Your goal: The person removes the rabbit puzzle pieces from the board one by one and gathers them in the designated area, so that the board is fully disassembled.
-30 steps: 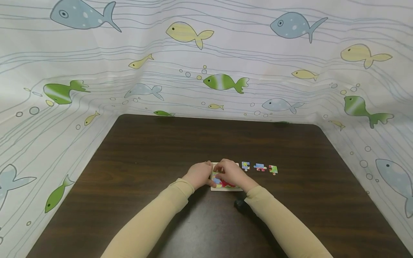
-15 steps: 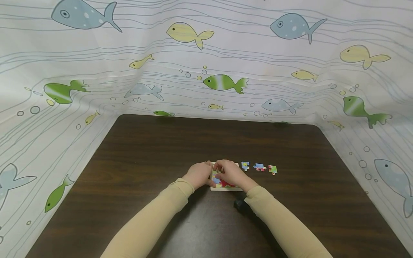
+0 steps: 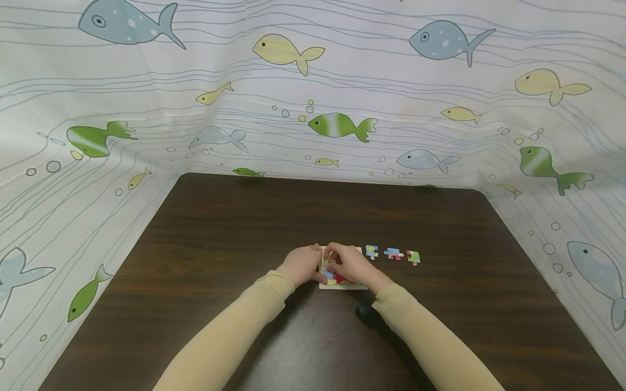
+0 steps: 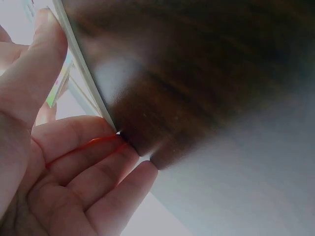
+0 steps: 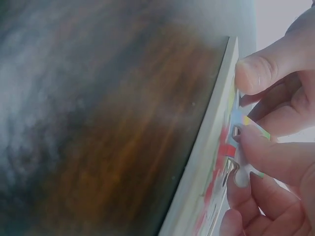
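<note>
A small square puzzle tray [image 3: 343, 288] with a pale rim lies on the table, part of its red and blue picture showing. Beside its left edge, my left hand [image 3: 301, 264] steadies the tray, thumb on the rim and fingers bent against the side. My right hand [image 3: 349, 263] is over the tray. In the right wrist view, its thumb and fingers pinch a jigsaw piece [image 5: 237, 118] with blue, yellow and green on it, slightly tilted over the picture. The hands cover much of the tray in the head view.
Three loose pieces lie in a row right of the tray: a blue one [image 3: 372, 251], a blue-and-red one [image 3: 393, 253] and a green one [image 3: 413, 257]. The dark wooden table [image 3: 235, 228] is surrounded by a fish-patterned curtain [image 3: 362, 81].
My right hand shifts very slightly over the tray, fingers still pinching the piece. The left hand and the three loose pieces stay where they were.
</note>
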`<state>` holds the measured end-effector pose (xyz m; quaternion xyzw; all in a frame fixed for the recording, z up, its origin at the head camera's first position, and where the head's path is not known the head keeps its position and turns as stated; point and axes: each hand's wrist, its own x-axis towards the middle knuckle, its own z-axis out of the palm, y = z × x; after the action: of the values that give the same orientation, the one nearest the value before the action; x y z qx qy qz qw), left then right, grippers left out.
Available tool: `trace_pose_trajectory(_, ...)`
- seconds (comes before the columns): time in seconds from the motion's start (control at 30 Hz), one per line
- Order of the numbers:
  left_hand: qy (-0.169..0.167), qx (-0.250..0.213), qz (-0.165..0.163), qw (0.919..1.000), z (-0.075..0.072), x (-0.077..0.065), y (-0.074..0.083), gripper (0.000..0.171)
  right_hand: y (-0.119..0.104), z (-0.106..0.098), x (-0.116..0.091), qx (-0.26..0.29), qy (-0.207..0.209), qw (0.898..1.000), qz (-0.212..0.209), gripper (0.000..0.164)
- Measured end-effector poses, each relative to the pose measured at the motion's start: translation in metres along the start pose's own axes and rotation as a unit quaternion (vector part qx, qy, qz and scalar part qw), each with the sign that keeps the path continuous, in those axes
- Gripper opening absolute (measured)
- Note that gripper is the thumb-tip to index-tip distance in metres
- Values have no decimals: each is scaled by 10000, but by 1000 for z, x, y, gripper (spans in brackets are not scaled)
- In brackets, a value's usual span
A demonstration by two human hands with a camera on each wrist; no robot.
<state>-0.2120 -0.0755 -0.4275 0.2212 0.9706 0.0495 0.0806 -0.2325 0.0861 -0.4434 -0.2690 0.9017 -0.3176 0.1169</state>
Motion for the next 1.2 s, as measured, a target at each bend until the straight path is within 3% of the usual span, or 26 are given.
trace_pose_trajectory(0.3,69,-85,24,9999,1,0,0,52,1,-1,-2,167,-86,9998,-45,15)
trace_pose_trajectory(0.9,67,16,-10,10000,0,1,0,66,2,-1,-6,-476,240,9977,-418,17)
trace_pose_trajectory(1.07,28,-31,-85,10000,0,1,0,66,5,-2,-6,-315,200,9982,-468,16)
trace_pose_trajectory(1.2,-15,-78,-121,9999,0,1,1,70,6,-3,-6,122,61,9994,-310,14)
